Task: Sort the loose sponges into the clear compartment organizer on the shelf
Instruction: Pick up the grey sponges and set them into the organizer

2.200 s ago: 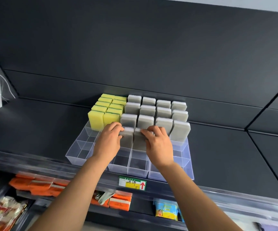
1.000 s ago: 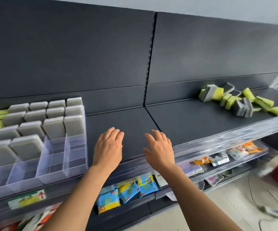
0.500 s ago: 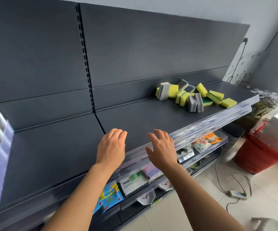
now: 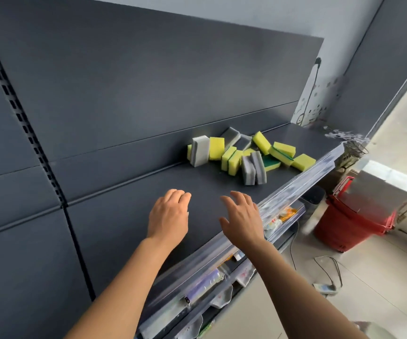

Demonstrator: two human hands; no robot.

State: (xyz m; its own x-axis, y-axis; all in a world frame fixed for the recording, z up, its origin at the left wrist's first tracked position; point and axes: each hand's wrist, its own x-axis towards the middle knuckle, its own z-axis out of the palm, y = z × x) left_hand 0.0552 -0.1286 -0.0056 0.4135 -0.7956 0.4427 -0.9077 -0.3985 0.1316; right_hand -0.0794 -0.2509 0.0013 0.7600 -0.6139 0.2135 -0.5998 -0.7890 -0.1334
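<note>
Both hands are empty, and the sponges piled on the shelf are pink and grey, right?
Not pink: the head view shows the sponges are yellow and grey. They do lie piled on the shelf, and the left hand and right hand are empty.

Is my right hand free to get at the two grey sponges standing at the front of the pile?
Probably yes. The right hand is open and empty, and only bare shelf lies between it and the two grey sponges; it just has to reach farther along.

Dark shelf [image 4: 148, 211] — roughly fifteen sponges [image 4: 249, 152]
</note>
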